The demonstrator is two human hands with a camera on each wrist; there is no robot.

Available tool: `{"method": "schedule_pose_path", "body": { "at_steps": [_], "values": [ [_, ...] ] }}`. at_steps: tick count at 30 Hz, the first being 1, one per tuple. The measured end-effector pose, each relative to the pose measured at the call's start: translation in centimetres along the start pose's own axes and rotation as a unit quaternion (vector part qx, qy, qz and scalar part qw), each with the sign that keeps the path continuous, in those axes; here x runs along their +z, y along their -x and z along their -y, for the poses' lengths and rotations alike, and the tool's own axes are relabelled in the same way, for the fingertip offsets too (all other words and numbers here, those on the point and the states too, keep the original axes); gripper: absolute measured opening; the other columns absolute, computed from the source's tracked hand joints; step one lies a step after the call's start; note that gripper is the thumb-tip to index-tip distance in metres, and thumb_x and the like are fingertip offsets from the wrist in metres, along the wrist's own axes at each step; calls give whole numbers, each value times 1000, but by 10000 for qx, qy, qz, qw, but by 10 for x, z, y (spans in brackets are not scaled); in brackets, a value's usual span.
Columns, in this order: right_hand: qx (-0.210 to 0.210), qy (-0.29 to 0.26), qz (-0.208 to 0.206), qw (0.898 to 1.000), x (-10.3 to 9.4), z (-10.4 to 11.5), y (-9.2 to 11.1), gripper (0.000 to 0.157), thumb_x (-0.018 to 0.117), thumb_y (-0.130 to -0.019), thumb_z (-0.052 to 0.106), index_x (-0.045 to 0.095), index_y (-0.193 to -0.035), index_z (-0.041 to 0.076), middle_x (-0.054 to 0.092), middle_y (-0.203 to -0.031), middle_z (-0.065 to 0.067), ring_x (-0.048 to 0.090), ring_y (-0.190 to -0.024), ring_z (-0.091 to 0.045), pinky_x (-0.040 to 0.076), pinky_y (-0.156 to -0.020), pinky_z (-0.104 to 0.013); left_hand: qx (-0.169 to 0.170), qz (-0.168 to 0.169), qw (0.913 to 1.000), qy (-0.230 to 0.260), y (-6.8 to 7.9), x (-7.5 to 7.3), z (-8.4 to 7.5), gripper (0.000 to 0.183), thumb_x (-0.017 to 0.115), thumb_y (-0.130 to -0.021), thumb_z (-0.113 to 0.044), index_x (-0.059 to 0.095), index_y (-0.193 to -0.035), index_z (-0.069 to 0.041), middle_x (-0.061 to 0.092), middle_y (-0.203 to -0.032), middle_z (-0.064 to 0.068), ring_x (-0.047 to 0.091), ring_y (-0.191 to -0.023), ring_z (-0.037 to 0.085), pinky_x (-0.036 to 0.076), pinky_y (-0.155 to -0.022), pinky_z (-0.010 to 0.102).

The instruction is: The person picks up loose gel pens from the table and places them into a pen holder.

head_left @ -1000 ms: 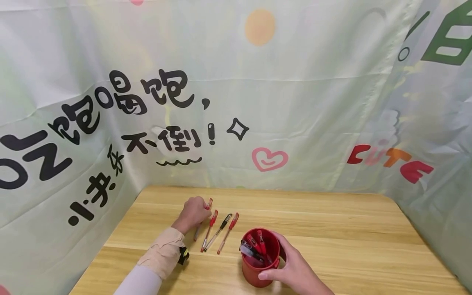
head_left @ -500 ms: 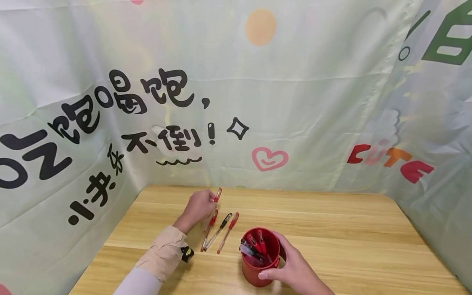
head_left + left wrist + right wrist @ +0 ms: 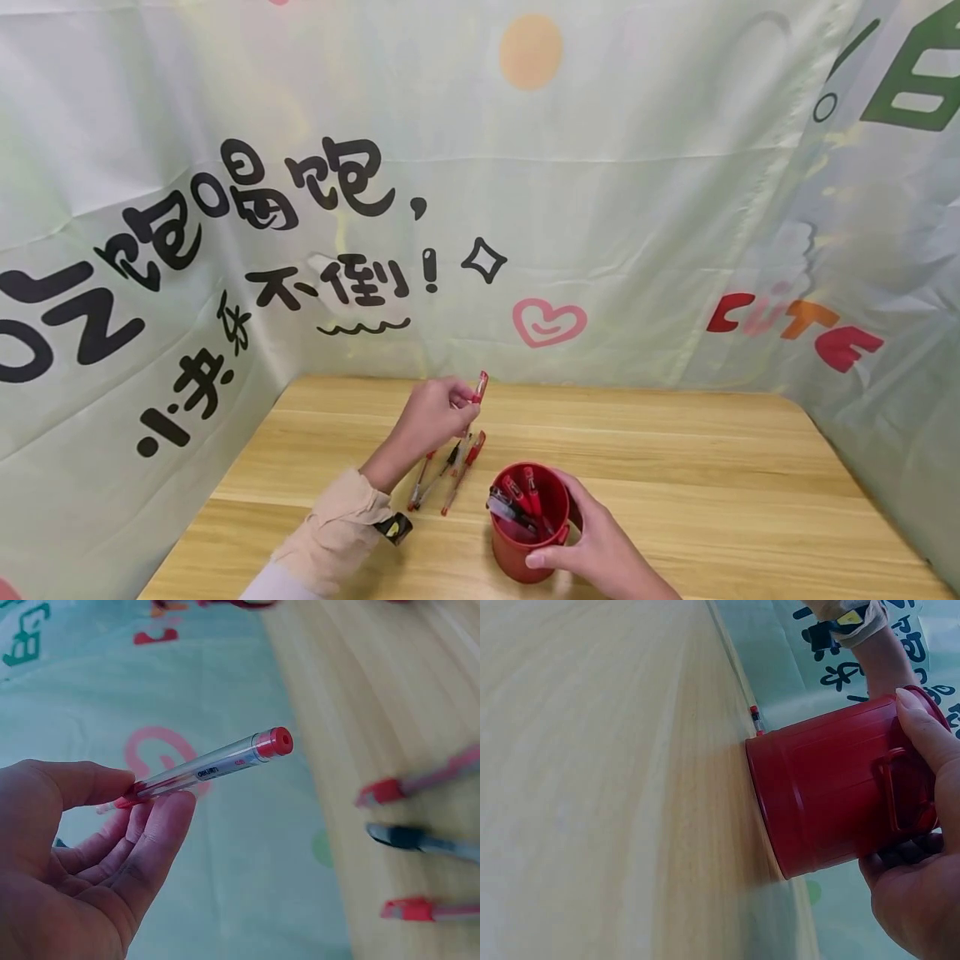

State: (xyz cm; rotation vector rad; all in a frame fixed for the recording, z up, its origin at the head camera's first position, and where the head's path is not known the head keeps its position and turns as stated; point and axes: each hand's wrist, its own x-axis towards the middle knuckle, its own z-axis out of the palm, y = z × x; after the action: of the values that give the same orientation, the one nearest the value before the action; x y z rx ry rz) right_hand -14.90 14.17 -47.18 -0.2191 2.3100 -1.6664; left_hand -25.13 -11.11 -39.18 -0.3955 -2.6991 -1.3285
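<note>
My left hand (image 3: 431, 417) pinches a clear-barrelled red gel pen (image 3: 225, 765) between thumb and fingers, raised over the far part of the table. In the head view its red cap (image 3: 481, 386) points up and away. Beneath that hand lie a black-capped pen (image 3: 397, 836) and two red-capped pens, one of them the red pen on the right (image 3: 472, 454). My right hand (image 3: 600, 537) grips a red pen cup (image 3: 513, 558) by its side, thumb at the rim. Several red and black pens (image 3: 531, 496) lean inside the cup, which stands upright on the table.
The wooden table (image 3: 697, 483) runs back to a printed cloth (image 3: 637, 250) that hangs behind it and on both sides. A black strap device (image 3: 395, 527) sits on the left wrist, over a beige sleeve (image 3: 330, 525).
The left hand has lifted the leftmost red pen off the table and carried it to the right, above the other pens. The right hand and the cup have stayed put.
</note>
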Motion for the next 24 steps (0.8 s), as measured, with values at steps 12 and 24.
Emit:
{"method": "schedule_pose_path", "body": {
  "at_steps": [12, 24],
  "values": [
    [-69, 129, 5, 9999, 0, 0, 1, 101, 94, -75, 37, 38, -157, 15, 51, -154, -10, 47, -142, -35, 57, -103, -50, 696, -317, 9965, 332, 18, 3, -36, 9, 77, -85, -9, 74, -94, -9, 76, -83, 3, 68, -71, 7, 59, -65, 20],
    [5, 38, 64, 10000, 0, 0, 0, 101, 93, -76, 37, 37, -157, 14, 50, -155, -11, 48, -141, -35, 58, -102, -50, 1197, -623, 9892, 580, 33, 5, -54, 23, 78, -87, -5, 74, -109, -7, 77, -83, 5, 72, -72, 9, 59, -67, 19]
  ]
}}
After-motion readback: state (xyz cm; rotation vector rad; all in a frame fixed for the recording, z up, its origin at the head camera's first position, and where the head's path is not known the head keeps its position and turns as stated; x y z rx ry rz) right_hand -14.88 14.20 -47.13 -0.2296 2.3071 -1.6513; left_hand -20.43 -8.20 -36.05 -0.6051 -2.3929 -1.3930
